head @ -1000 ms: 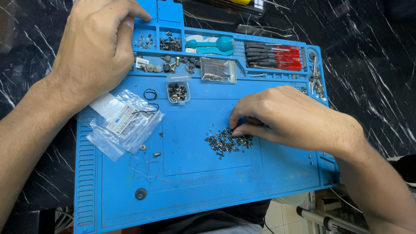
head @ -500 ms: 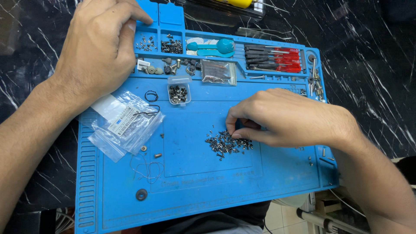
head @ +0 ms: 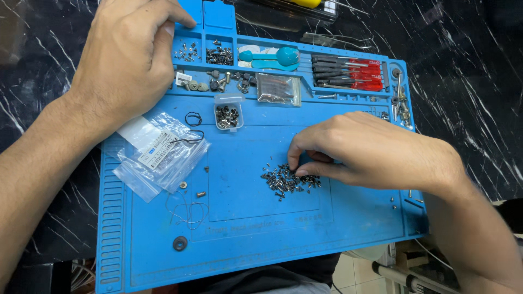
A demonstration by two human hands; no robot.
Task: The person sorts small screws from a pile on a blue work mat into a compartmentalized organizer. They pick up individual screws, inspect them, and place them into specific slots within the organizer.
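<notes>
Since the earlier frame, the right hand (head: 376, 152) has slid slightly left along the blue silicone work mat (head: 245, 239), its thumb and forefinger now pinched narrow at the far right edge of the small pile of dark metal screws (head: 289, 179). Whether a screw sits between the fingertips cannot be told. That pile lies near the mat's middle, directly under the right fingertips, spread with its long axis running left to right. The left hand (head: 131, 54) has barely shifted; it rests curled, palm down, on the mat's far left corner beside the small parts compartments, holding nothing visible, and is well apart from the pile. Between the hands stand a small clear plastic box of screws (head: 227, 115) and, further left, clear plastic bags (head: 163, 155).
</notes>
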